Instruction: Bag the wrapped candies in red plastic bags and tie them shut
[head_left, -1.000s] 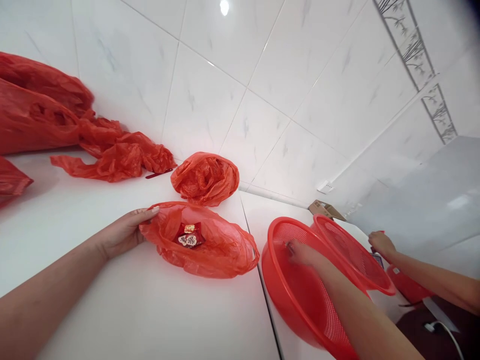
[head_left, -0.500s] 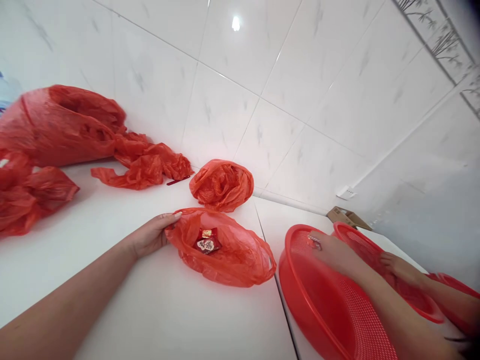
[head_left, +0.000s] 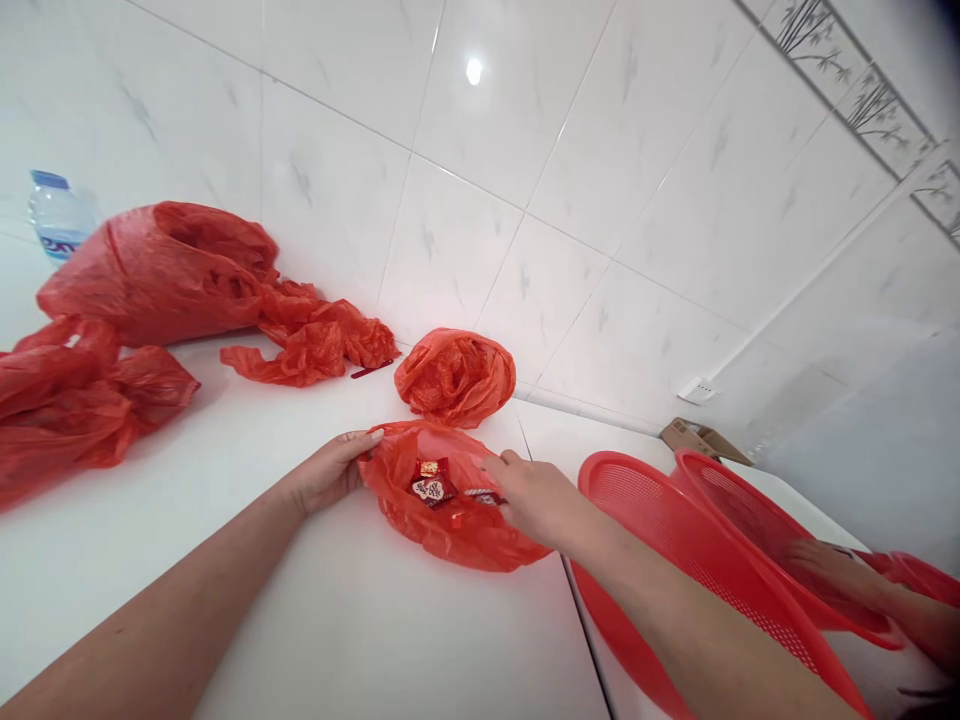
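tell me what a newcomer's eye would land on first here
Probably the open red bag in the middle, with wrapped packets inside, the left hand gripping its left end and the right hand at its opening. Next come the red perforated baskets at right and the crumpled red bags at left on the white counter.

Nothing could be read with certainty. Pale lettering stood on a dark red wrapper (head_left: 433, 490) inside the near red bag (head_left: 480, 548), too small to make out. At far left, a bottle (head_left: 56, 212) bore a label (head_left: 58, 245) with dark, blurred letters.
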